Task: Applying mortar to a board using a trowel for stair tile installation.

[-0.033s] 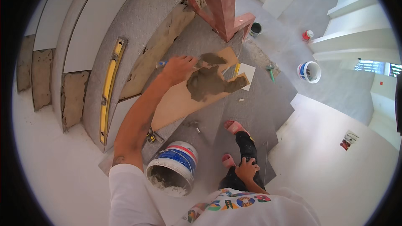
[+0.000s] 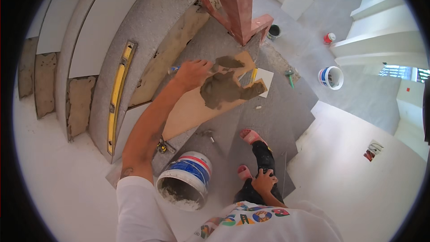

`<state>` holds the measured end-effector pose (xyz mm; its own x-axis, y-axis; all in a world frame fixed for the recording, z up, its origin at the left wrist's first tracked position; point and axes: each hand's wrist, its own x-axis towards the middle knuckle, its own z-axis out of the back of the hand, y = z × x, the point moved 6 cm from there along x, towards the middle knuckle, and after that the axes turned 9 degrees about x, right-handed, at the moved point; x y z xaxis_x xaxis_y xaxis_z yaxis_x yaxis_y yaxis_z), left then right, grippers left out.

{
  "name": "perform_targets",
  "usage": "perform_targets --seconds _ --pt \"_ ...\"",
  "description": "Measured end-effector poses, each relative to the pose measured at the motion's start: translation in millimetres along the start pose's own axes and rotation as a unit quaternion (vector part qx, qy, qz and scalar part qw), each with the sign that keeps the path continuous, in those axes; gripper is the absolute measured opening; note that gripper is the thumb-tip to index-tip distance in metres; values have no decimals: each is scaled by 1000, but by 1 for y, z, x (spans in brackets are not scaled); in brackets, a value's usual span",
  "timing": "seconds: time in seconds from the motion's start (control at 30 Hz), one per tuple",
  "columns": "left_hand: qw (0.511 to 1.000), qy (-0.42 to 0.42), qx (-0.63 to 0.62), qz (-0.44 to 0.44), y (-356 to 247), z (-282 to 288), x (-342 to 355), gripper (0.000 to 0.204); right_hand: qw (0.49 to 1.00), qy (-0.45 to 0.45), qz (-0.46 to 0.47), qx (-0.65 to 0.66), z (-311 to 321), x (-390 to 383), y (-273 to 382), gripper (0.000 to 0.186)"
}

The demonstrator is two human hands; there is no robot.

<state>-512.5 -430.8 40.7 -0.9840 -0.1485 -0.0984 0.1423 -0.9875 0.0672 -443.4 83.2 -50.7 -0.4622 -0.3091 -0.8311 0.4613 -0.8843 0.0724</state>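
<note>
My left hand (image 2: 193,74) is closed round the handle of a trowel (image 2: 174,69); the handle's blue end sticks out behind my fist. Beyond my fingers the mortar-smeared blade lies over a tan tile piece (image 2: 183,116) with a notched far end. Grey mortar (image 2: 219,89) covers much of that end. Part of a white square piece (image 2: 265,79) shows under the notch, beside a yellow strip (image 2: 253,75). My right hand (image 2: 264,181) rests on my knee, fingers spread over the black trousers and holding nothing.
A long yellow spirit level (image 2: 118,98) lies on the step at left. Near my left arm are a tipped white bucket (image 2: 182,180), a tape measure (image 2: 163,146) and a hammer (image 2: 208,134). A red steel post (image 2: 230,9) rises ahead. A green-handled tool (image 2: 290,79) lies right.
</note>
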Motion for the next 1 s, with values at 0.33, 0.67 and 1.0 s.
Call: perform_targets --seconds 0.33,0.67,1.0 --pt "931 73 -299 198 22 -69 -4 27 1000 14 -1 10 14 4 6 59" --pt "913 151 -200 321 21 10 -108 27 999 -17 4 27 8 1 -8 58" --pt "902 156 -238 326 -64 -2 -91 33 999 -13 28 31 -10 4 -16 60"
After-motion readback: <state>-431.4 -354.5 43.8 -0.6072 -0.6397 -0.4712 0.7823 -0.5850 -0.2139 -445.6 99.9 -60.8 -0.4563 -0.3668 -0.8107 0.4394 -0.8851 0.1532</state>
